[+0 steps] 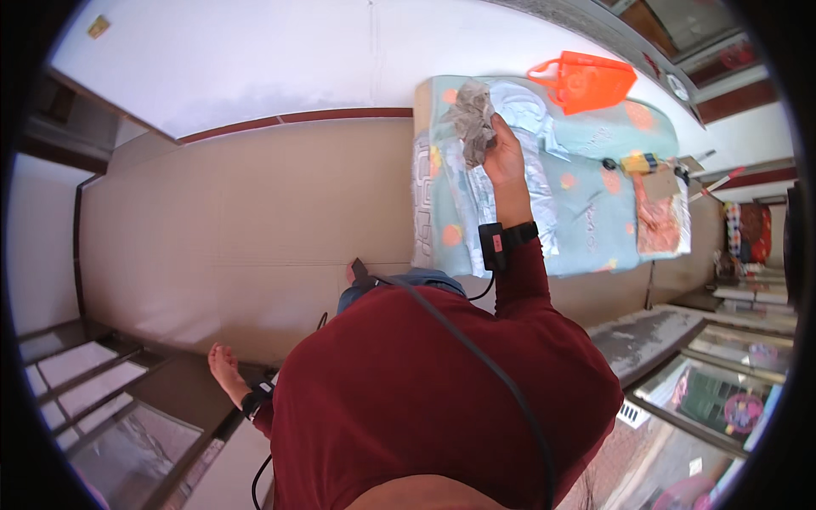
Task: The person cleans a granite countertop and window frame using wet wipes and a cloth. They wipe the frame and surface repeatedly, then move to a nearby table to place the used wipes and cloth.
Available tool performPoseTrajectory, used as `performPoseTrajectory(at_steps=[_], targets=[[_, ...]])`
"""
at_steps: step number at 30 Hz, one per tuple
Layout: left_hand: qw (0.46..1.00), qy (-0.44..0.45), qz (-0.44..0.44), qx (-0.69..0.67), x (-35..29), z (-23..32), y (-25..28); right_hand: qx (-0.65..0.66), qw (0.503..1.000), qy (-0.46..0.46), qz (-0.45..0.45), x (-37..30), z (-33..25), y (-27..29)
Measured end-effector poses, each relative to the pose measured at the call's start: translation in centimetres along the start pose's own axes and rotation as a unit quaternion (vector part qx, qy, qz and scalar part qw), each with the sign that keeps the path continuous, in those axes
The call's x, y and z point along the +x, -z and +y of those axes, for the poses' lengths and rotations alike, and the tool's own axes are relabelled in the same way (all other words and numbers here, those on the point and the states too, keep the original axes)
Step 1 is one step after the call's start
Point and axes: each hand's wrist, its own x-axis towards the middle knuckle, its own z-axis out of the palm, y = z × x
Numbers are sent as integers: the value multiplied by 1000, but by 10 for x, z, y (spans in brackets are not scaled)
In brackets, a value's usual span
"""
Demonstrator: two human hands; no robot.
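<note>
My right hand [507, 155] is raised over the bed, its fingers closed on a crumpled grey sheet [473, 119], whether cloth or plastic I cannot tell. Beneath it a pale blue-white garment or cloth [537, 191] lies spread on the bed [586, 242], whose cover is light green with orange patterns. Down at my left side hangs my left hand [224, 371], loosely open with nothing visible in it. Each wrist wears a black strap, and a small black box sits on the right one.
An orange bag [593, 82] with handles lies by the wall. At the bed's right end are a yellow-and-black item [639, 162], a brown cardboard piece [660, 185] and a pinkish package [659, 223]. Framed windows [714, 391] stand at the right.
</note>
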Motion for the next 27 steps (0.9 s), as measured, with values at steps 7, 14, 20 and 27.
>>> performPoseTrajectory(at_steps=[7, 14, 20, 27], targets=[[998, 12, -61, 29, 106, 66, -93, -171, 983, 33, 62, -2, -35, 5], [953, -162, -222, 130, 137, 207, -297, -347, 929, 26, 122, 45, -126, 38], [882, -330, -283, 180, 118, 314, -436, -714, 687, 15, 137, 211, -214, 63], [910, -331, -187, 164, 66, 394, -560, -920, 293, 247, 81, 456, -262, 112]])
